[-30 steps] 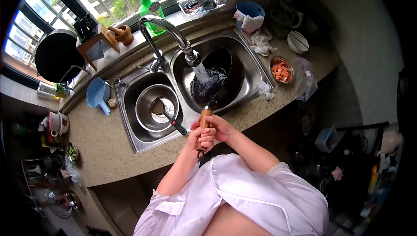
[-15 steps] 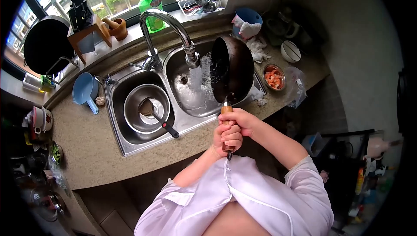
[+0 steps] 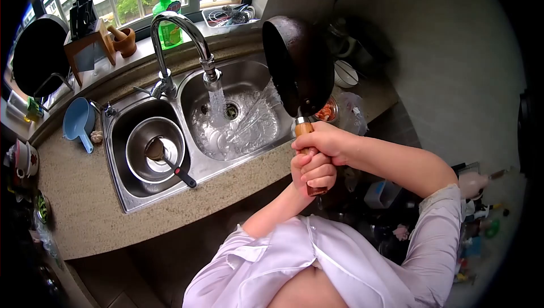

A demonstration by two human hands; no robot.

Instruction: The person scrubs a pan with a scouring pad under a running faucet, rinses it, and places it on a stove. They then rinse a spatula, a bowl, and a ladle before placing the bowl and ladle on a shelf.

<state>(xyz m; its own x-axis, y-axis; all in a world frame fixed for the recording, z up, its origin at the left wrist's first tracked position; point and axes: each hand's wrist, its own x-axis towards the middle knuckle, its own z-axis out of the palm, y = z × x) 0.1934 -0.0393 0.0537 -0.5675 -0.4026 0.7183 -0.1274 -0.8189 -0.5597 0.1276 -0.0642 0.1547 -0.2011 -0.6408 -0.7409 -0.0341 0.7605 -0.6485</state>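
Note:
My left hand (image 3: 315,171) is closed round the lower end of the wooden handle of a dark wok (image 3: 310,70). Just above it, my right hand (image 3: 330,141) grips the same handle nearer the pan. The wok is raised and tipped on its side over the right edge of the sink, its mouth facing left. A thin stream of water runs from its rim into the right basin (image 3: 262,145). Water also flows from the chrome faucet (image 3: 211,70) into that basin, apart from the wok.
In the left basin sits a steel bowl (image 3: 134,160) with a ladle (image 3: 180,175) leaning in it. A blue dipper (image 3: 78,118) lies on the left counter. Behind the wok are a bowl of orange-red pieces (image 3: 327,109) and a white bowl (image 3: 345,74). A green soap bottle (image 3: 169,33) stands by the window.
Both hands have lifted the wok up and to the right, away from the faucet's stream. Its water now pours into the right basin. The view has shifted somewhat to the right.

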